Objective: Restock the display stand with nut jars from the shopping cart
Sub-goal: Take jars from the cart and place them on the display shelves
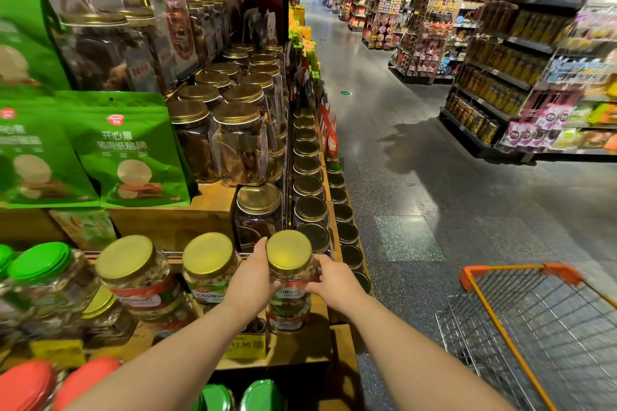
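Two bare forearms reach up from the bottom edge of the frame, and nearest of the goods are the red lids [28, 385] at lower left and green lids [263, 395] at bottom centre, on the lowest tier. Just below centre, the left hand [252, 277] and right hand [335, 279] together hold a cashew jar [289, 272] with a gold lid, fingers curled round its sides from either flank. It sits on top of another cashew jar [287, 314] at the right end of the wooden shelf [300, 349], above a yellow price tag [243, 345]; whether its base is fully seated I cannot tell. To its left stand two more gold-lidded jars [208, 264], leaning toward the camera. The cart [534, 320], orange-rimmed, is at lower right, its visible basket showing no jars. The step in hand seems to be settling this jar on the stack. To do it well, I would keep both hands on until the base sits square on the lid beneath, turn the label outward to match its neighbours, and let go one hand at a time, since a stacked jar near the shelf's corner could tip toward the aisle floor [434, 177].
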A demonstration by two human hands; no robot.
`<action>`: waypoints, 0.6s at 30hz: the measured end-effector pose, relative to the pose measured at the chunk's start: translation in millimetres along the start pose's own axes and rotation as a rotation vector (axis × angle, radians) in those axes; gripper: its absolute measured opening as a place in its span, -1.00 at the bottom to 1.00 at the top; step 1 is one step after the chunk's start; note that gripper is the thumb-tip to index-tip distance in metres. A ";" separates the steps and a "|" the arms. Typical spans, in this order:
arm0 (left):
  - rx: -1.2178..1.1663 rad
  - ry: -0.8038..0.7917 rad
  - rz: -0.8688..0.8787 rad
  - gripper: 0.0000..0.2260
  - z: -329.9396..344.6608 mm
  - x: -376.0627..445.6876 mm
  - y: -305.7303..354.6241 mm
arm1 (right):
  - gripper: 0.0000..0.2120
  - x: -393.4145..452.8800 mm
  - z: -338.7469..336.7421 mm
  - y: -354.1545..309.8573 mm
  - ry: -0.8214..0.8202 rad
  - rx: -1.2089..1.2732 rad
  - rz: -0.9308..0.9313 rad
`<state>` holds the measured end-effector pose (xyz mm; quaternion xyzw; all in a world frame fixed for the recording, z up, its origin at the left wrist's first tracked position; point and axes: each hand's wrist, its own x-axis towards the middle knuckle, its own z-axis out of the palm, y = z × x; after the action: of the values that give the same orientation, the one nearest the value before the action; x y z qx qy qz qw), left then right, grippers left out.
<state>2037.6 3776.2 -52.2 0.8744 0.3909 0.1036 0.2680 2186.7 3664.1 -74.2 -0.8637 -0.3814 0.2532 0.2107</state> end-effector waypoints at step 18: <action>-0.065 -0.031 -0.012 0.08 -16.7 -18.6 3.2 | -0.07 -39.8 3.7 3.2 -0.015 0.098 0.134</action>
<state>2020.6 3767.1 -36.0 0.8643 0.3886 0.1011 0.3028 2163.1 3632.3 -67.8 -0.8741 -0.3115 0.2916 0.2322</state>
